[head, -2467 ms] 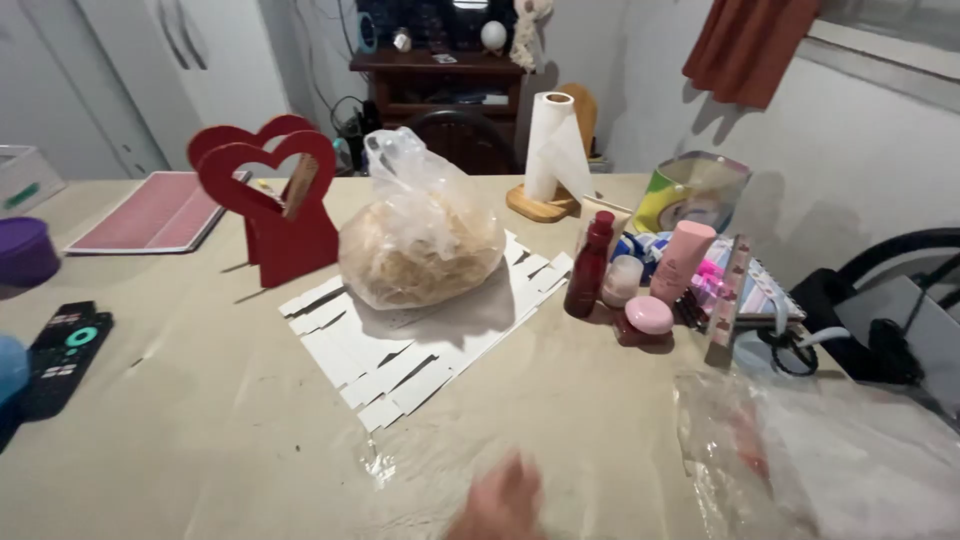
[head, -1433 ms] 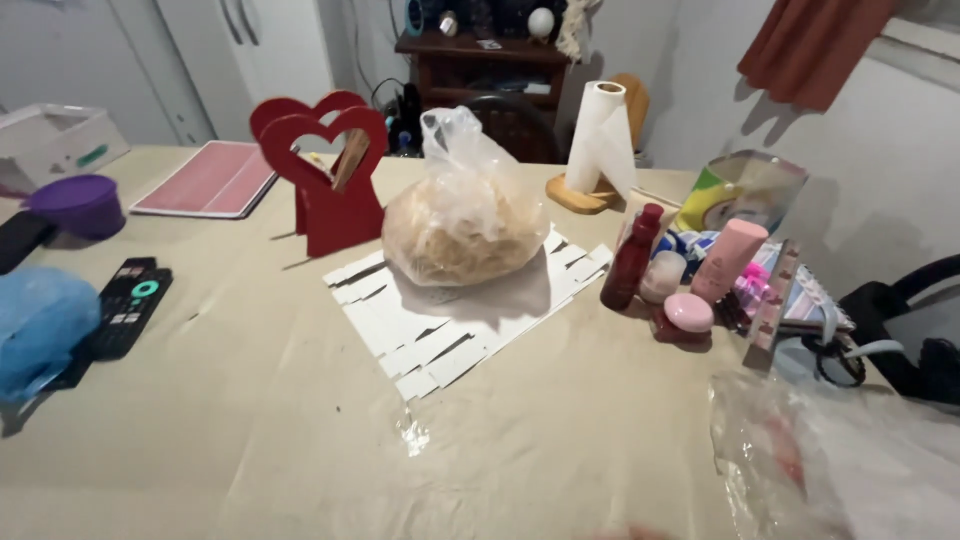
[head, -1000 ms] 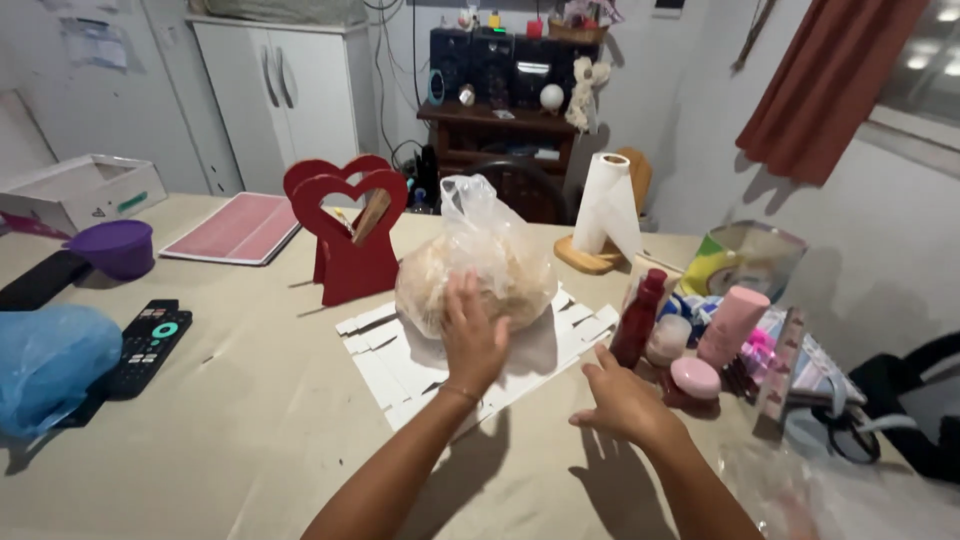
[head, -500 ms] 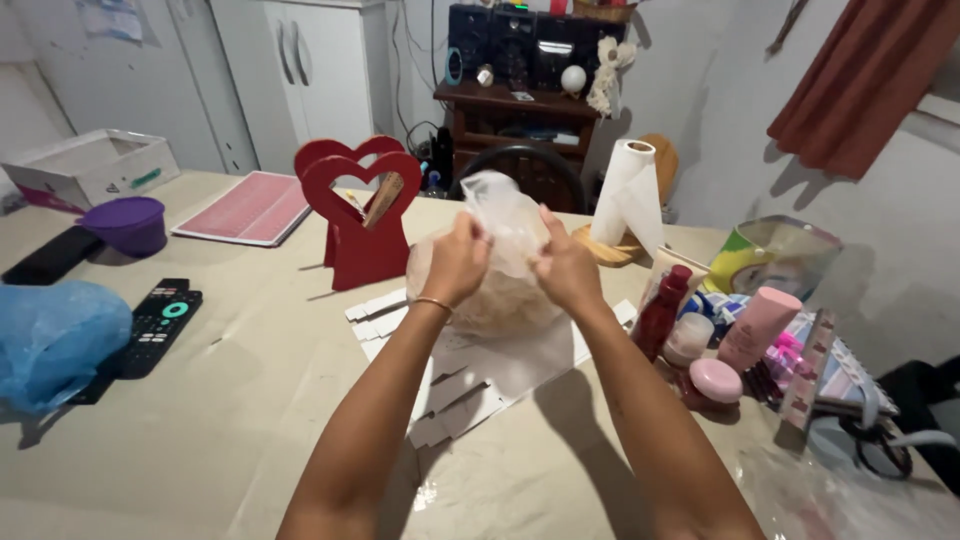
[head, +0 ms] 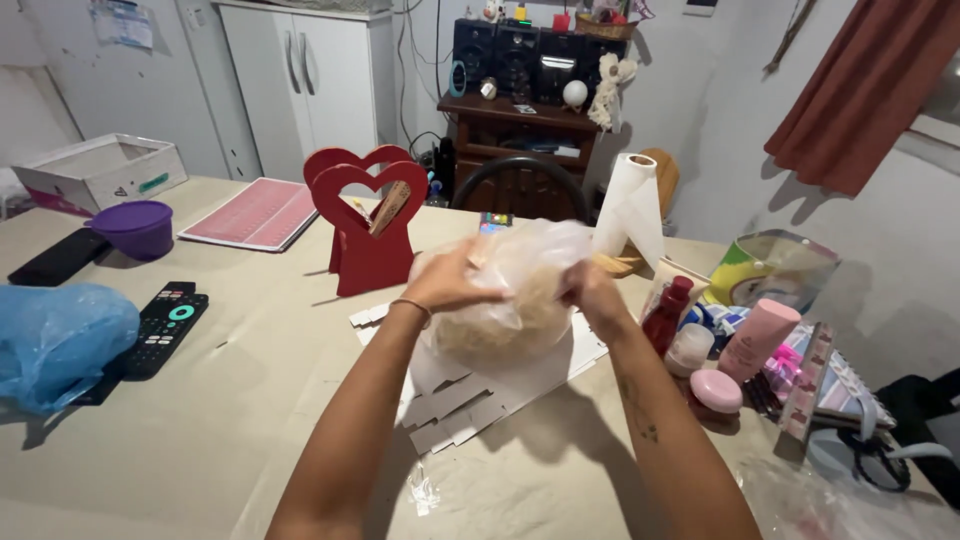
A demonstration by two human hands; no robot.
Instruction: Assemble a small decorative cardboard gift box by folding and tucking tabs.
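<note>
Since half a second earlier: both hands have been shifted from the neck of the clear plastic bag down to its upper sides, and the bag appears raised slightly and blurred.

Item 1, left hand: closed on the left upper side of the bag, fingers curled into the plastic; a thin bracelet is worn at the wrist.

Item 2, right hand: closed on the right upper side of the bag, fingers pressed into the plastic.

Item 3, clear plastic bag: held between the two hands, filled with pale tan fibrous material; whether its base touches the sheet below cannot be told.

Item 4, white cut-out cardboard sheet: laid flat on the table, directly beneath the bag and both hands.

Item 5, red heart-shaped holder: upright, just beyond the left hand.

Item 6, paper towel roll: upright, beyond the right hand.

Item 7, dark red bottle: just beside the right hand, on its outer side, with a pink bottle and a pink round jar further out.

Item 8, black remote control and blue plastic bag: well apart, far out from the left hand.
</note>
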